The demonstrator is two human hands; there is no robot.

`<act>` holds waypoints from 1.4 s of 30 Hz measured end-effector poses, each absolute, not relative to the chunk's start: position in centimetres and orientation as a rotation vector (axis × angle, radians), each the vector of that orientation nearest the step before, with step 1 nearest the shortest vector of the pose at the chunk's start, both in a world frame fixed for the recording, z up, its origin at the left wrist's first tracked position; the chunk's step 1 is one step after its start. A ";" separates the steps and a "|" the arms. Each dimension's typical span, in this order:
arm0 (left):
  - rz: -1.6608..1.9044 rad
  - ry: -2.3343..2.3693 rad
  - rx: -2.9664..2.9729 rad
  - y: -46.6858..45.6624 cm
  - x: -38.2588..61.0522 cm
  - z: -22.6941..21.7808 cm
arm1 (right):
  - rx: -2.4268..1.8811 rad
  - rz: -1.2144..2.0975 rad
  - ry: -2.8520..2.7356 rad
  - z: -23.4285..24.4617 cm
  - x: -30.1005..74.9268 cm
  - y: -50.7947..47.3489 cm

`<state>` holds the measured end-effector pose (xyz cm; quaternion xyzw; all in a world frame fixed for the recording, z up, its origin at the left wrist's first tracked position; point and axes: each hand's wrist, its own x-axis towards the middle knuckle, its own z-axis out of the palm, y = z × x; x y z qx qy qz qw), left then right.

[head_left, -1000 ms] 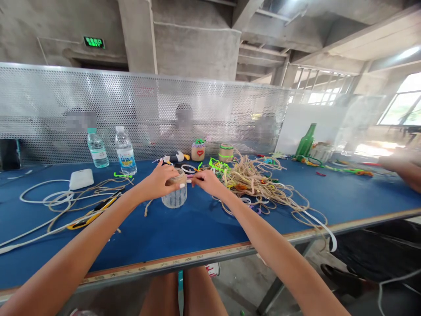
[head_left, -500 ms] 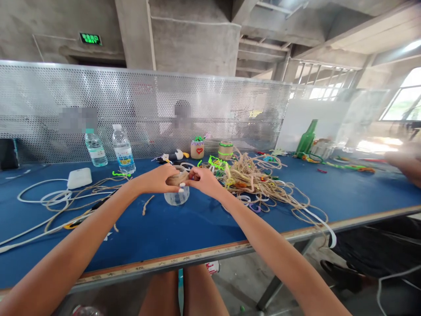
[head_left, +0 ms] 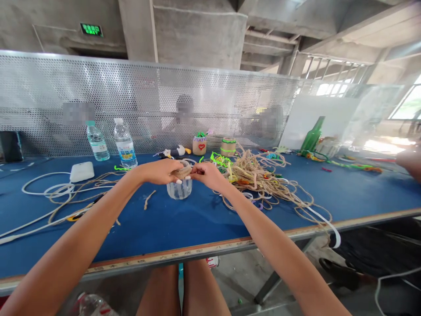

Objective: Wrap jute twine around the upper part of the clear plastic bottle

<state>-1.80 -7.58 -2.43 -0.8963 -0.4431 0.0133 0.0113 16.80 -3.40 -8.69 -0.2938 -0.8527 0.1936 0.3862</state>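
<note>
Above the blue table point(head_left: 210, 228), the left hand point(head_left: 161, 172) and right hand point(head_left: 208, 175) come together, their fingers pinched on a twine band point(head_left: 183, 172) around the top of a clear plastic cup point(head_left: 179, 191). The cup stands on the table between them, seemingly steadied by that two-sided grip. A loose twine heap point(head_left: 259, 180) lies at 2 o'clock, within the right hand's reach. Water bottles point(head_left: 125, 144) stand at 10 o'clock, before a perforated metal screen point(head_left: 204, 101).

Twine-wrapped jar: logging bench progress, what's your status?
Left hand and right hand gripping the twine wrap at the top of the clear jar. Loose twine heap to the right, not in the way.
</note>
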 end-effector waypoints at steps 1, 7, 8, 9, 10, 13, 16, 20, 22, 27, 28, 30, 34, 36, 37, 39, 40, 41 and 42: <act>0.037 -1.358 -2.832 -7.3 -2.1 -2.3 | -0.756 0.478 -2.186 -8.5 16.9 -3.5; -0.074 -1.230 -2.997 -6.7 -3.5 -2.1 | -0.790 0.371 -2.229 -7.9 17.7 -3.9; -0.088 -1.228 -3.008 -6.7 -3.6 -2.2 | -0.797 0.366 -2.225 -7.9 17.7 -3.9; -0.103 -1.227 -3.017 -6.8 -3.8 -2.2 | -0.803 0.365 -2.220 -7.9 17.8 -3.9; -0.116 -1.226 -3.028 -6.8 -3.9 -2.2 | -0.806 0.370 -2.218 -7.9 17.7 -3.8; -0.161 -1.199 -3.050 -6.9 -4.2 -2.5 | -0.799 0.395 -2.210 -8.3 17.4 -3.7; -0.223 -1.192 -3.038 -7.0 -4.2 -2.9 | -0.770 0.449 -2.196 -8.6 17.1 -3.6; -0.338 -1.185 -3.011 -6.8 -3.9 -3.5 | -0.724 0.469 -2.226 -8.5 17.2 -3.7; -0.347 -1.169 -2.999 -6.6 -3.7 -3.7 | -0.716 0.447 -2.251 -8.2 17.5 -4.0; -0.324 -1.131 -3.002 -6.4 -3.6 -3.7 | -0.741 0.426 -2.310 -7.5 18.0 -4.5; -0.333 -1.127 -2.999 -6.4 -3.6 -3.7 | -0.754 0.417 -2.308 -7.5 18.0 -4.5; -0.358 -1.125 -2.988 -6.4 -3.5 -3.8 | -0.773 0.393 -2.303 -7.6 17.8 -4.4; -0.457 -1.131 -2.916 -6.3 -3.1 -4.5 | -0.760 0.402 -2.289 -8.0 17.5 -4.2; -0.480 -1.132 -2.864 -6.4 -2.8 -4.8 | -0.748 0.422 -2.281 -8.2 17.5 -4.1; -0.474 -1.141 -2.835 -6.6 -2.6 -4.9 | -0.749 0.423 -2.276 -8.2 17.5 -4.0; -0.424 -1.175 -2.767 -7.1 -2.2 -5.0 | -0.763 0.403 -2.270 -8.2 17.6 -3.9; -0.390 -1.195 -2.728 -7.4 -1.9 -5.0 | -0.767 0.388 -2.270 -8.2 17.7 -3.8; -0.355 -1.215 -2.689 -7.7 -1.7 -4.9 | -0.769 0.373 -2.272 -8.2 17.7 -3.7; -0.322 -1.230 -2.656 -8.0 -1.5 -4.9 | -0.766 0.361 -2.276 -8.2 17.7 -3.6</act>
